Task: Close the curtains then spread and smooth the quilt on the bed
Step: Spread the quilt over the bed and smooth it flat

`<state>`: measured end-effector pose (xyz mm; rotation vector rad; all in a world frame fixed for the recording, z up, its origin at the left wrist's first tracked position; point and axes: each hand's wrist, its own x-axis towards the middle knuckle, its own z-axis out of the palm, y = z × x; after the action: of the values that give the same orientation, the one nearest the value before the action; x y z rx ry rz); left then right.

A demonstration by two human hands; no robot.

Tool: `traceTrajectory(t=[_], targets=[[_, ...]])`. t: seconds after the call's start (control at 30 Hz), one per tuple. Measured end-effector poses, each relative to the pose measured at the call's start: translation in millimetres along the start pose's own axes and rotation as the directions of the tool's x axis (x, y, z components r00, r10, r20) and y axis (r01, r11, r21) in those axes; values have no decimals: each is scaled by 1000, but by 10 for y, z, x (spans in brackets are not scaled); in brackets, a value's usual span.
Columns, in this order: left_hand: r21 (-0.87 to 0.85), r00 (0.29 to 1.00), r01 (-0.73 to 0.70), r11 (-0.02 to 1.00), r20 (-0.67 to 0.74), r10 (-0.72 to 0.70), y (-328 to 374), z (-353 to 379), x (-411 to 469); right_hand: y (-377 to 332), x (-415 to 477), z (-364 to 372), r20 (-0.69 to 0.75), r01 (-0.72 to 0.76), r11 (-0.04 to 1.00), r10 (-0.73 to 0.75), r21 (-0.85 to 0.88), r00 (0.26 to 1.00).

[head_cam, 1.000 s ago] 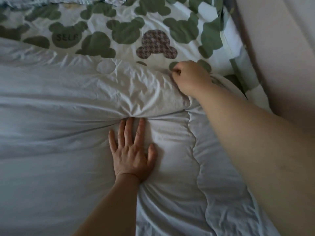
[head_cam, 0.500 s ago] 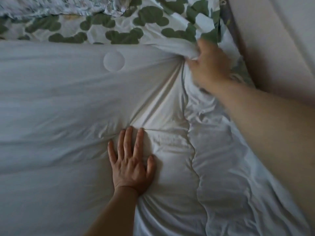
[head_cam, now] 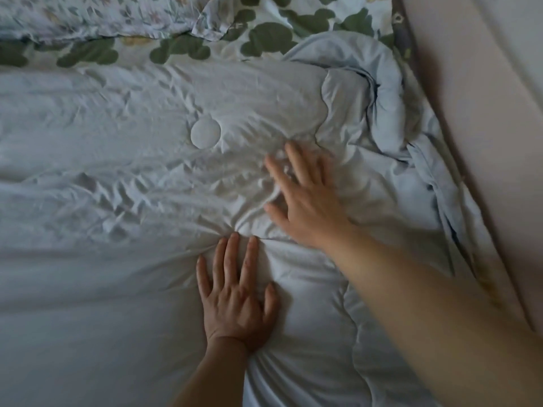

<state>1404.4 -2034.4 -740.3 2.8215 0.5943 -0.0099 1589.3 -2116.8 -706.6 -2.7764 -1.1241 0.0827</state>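
A pale blue-white quilt (head_cam: 117, 177) covers most of the bed, creased across its middle, with a stitched round patch in it. Its top right corner (head_cam: 379, 83) lies bunched and folded near the wall. My left hand (head_cam: 236, 295) rests flat on the quilt, fingers spread, palm down. My right hand (head_cam: 305, 198) lies open and blurred on the quilt just above and to the right of it, fingers apart, holding nothing. No curtains are in view.
A bed sheet (head_cam: 264, 36) printed with green shapes shows beyond the quilt's top edge. A floral pillow (head_cam: 97, 16) lies at the top left. A pale wall or headboard panel (head_cam: 476, 113) runs along the bed's right side.
My right hand has let go of the quilt's top right corner and come down and left, flat onto the quilt. The quilt edge now lies higher up the bed. My left hand stayed put.
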Motion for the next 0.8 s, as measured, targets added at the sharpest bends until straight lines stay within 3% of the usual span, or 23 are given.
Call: traceTrajectory(t=[0.03, 0.07, 0.13, 0.2, 0.27, 0.37, 0.5, 0.8], targets=[[1, 1000, -2, 1000, -4, 2, 1, 1, 4, 131, -40, 48, 68, 21, 998, -17, -59, 998], [6, 1000, -4, 1000, -9, 4, -2, 3, 8, 343, -59, 72, 82, -60, 994, 68, -92, 994], [18, 1000, -12, 1000, -5, 12, -7, 16, 4, 839, -78, 10, 38, -363, 929, 366, -72, 930], [23, 1000, -12, 1000, -9, 13, -15, 26, 11, 1036, -68, -60, -40, -507, 856, 506, -94, 862], [26, 1000, -7, 1000, -5, 7, -13, 30, 2, 759, -59, -18, -192, -420, 904, 399, -83, 897], [40, 1000, -1, 999, -17, 2, -1, 25, 2, 395, -178, 198, -153, -184, 979, 169, -87, 974], [50, 1000, -1, 999, -15, 1, -2, 29, 18, 588, -251, 290, -171, -434, 897, 417, -77, 893], [79, 1000, 11, 997, 5, -12, 27, -4, 53, 546, -188, 331, -197, -417, 909, 405, -22, 893]])
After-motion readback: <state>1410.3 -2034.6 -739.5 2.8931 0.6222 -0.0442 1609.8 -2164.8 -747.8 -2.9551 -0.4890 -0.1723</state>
